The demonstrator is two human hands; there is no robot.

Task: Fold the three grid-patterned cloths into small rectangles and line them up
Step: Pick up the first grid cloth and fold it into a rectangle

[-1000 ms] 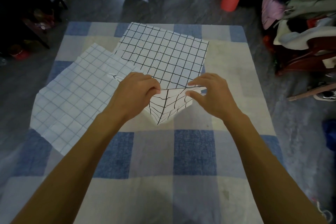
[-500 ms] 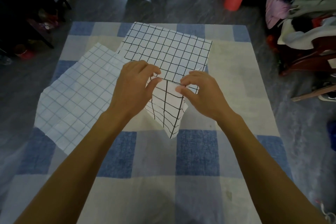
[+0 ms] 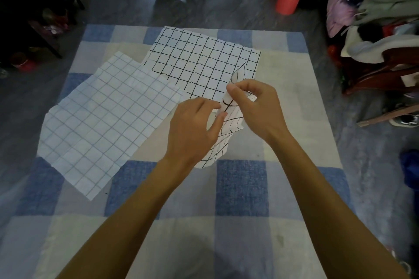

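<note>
— Left to right?
— Pale-grid cloth (image 3: 106, 120) flat on the checked blanket (image 3: 240, 188), black-grid cloth (image 3: 204, 63) beside it, overlapping.
— Hands?
— Left hand (image 3: 192, 129) and right hand (image 3: 254, 106) both pinch a crumpled third cloth (image 3: 230, 123), raised between them and partly hidden behind the left.

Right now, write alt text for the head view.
The left hand and right hand pinch a half-folded black-grid cloth above a blue checked blanket. Behind it two unfolded grid cloths lie flat and overlapping: a black-lined cloth and a grey-lined cloth.
</note>
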